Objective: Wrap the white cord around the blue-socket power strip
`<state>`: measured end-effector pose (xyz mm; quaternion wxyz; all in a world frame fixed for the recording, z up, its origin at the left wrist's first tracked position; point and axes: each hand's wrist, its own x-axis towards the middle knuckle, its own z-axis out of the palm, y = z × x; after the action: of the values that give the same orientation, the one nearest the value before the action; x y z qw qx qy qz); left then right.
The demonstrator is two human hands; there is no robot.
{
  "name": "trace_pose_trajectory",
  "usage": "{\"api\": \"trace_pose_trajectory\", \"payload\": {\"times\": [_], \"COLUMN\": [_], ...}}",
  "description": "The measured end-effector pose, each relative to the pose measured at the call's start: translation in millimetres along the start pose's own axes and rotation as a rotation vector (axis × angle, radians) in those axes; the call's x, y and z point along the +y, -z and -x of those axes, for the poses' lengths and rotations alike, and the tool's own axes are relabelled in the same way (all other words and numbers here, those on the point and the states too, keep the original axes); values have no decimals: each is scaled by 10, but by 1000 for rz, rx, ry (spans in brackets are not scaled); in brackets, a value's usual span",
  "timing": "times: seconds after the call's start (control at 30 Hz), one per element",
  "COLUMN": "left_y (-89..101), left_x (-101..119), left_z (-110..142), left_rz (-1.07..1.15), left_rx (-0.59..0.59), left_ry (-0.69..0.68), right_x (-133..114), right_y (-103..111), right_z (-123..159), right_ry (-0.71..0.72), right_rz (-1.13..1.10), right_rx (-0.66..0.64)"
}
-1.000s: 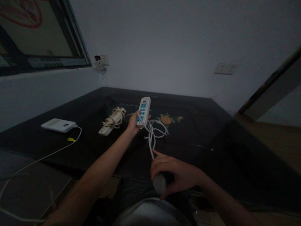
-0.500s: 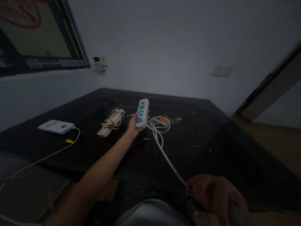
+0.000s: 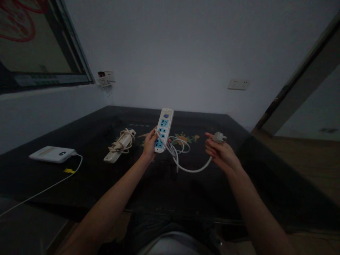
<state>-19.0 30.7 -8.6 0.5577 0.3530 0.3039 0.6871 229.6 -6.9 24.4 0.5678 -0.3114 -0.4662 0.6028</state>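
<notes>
A: Where does the power strip sit in the grip?

B: In the left hand, which is closed around its lower half. The thumb side lies along the left edge, and a bit of fingertip shows past the right edge.

A: And the upper half?

B: Free of the hand — the end with the blue button points away from the person, leaning slightly right. The sockets face up toward the person.

A: What about the right hand?

B: Its fingers are curled in, clamped on the plug at the cord end. The head of the plug stands above the fingers, with its pins pointing right.

A: So the two hands are joined by the cord?

B: Yes. It crosses the strip's face by the left thumb, gathers in loops just beside the strip, then sags and rises to the right hand. Whether the loops touch the black table, I can't tell.

A: Anything near the left hand?

B: A second strip lies to its left, wrapped in its own beige cord — and farther left, a white device with a cable attached.
</notes>
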Motion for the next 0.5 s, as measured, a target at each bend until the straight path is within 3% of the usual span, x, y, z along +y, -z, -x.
{"api": "trace_pose_trajectory", "payload": {"times": [0.1, 0.2, 0.33, 0.5], "left_y": [-13, -22, -28, -17], "left_x": [10, 15, 13, 7], "left_z": [16, 34, 52, 51], "left_rz": [-11, -24, -40, -74], "left_rx": [-45, -75, -106, -100], "left_ry": [-36, -61, -66, -74], "right_x": [382, 684, 799, 865], "right_y": [-24, -5, -6, -128], "right_z": [-145, -169, -228, -468], "right_ry": [-149, -123, -197, -336], "right_rz": [-20, 148, 273, 22], "right_rx": [132, 198, 115, -37]}}
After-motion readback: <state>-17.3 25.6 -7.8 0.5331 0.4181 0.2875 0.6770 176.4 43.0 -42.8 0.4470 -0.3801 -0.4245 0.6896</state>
